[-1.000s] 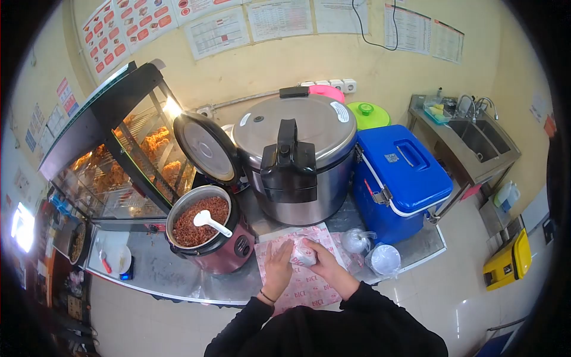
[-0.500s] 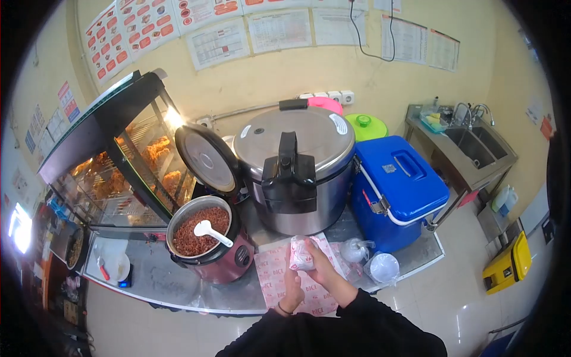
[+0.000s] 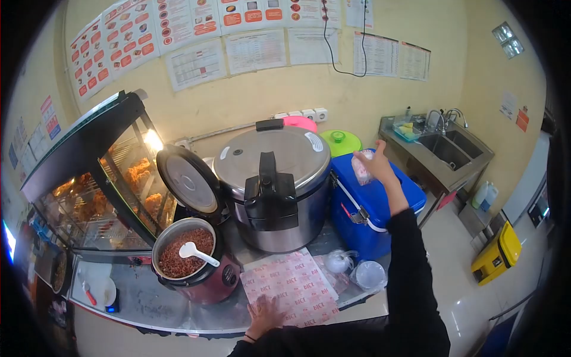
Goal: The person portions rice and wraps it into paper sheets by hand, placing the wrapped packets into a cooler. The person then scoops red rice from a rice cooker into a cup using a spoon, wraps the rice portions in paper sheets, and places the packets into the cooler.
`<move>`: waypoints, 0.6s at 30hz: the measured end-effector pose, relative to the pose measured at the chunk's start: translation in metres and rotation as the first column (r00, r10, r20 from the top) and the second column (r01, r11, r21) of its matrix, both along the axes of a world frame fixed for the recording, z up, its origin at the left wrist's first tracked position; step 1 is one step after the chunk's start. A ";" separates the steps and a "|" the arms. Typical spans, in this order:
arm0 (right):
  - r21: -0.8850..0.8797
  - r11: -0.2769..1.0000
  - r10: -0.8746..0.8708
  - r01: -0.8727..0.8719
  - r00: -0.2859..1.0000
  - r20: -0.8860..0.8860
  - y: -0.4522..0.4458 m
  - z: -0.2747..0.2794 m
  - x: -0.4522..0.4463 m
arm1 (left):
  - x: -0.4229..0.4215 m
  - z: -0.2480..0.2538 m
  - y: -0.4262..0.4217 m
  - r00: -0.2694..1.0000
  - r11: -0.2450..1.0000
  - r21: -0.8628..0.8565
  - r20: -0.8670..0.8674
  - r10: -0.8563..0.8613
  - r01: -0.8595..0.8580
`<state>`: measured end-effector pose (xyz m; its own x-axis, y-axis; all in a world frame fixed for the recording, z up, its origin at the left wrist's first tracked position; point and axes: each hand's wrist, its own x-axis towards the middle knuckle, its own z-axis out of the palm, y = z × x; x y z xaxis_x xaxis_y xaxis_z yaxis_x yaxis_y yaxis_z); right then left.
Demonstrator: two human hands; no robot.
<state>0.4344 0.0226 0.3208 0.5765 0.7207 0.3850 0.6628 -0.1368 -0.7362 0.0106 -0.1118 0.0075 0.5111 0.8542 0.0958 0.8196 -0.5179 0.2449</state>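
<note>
My right hand (image 3: 377, 163) grips a small bundle wrapped in red-and-white printed paper (image 3: 362, 167), held over the lid of the blue cooler box (image 3: 386, 196). My left hand (image 3: 265, 315) lies with spread fingers on the lower left part of the printed paper sheets (image 3: 291, 288) on the metal counter. Left of the sheets is a pink rice cooker (image 3: 208, 288), open, with reddish-brown rice (image 3: 178, 256) and a white scoop (image 3: 199, 253) in it. Behind the sheets stands a large steel cooker (image 3: 273, 160) with its lid closed.
A lit glass cabinet (image 3: 107, 190) with fried food stands at the left. Right of the sheets are a knotted plastic bag (image 3: 339, 260) and a bagged white stack (image 3: 369, 276). A small scale (image 3: 112, 308) sits far left. A sink (image 3: 443, 149) and yellow bin (image 3: 498, 253) are at right.
My right hand has carried the wrapped bundle up and right, from above the sheets to over the cooler. My left hand has left the bundle and come down on the paper. The view has shifted.
</note>
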 end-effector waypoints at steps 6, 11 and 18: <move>-0.293 0.946 0.138 -0.135 0.990 -0.010 0.069 -0.035 0.061 | 0.006 0.003 0.018 0.999 1.000 0.001 0.030 -0.013 0.013; -0.068 0.970 -0.126 0.234 0.718 0.684 0.046 -0.021 0.028 | 0.008 0.010 0.026 0.997 0.997 -0.072 0.077 0.010 -0.004; -0.513 0.854 0.434 0.087 0.424 0.795 -0.080 -0.078 -0.076 | -0.014 0.022 0.010 0.962 0.989 -0.127 0.249 0.111 -0.081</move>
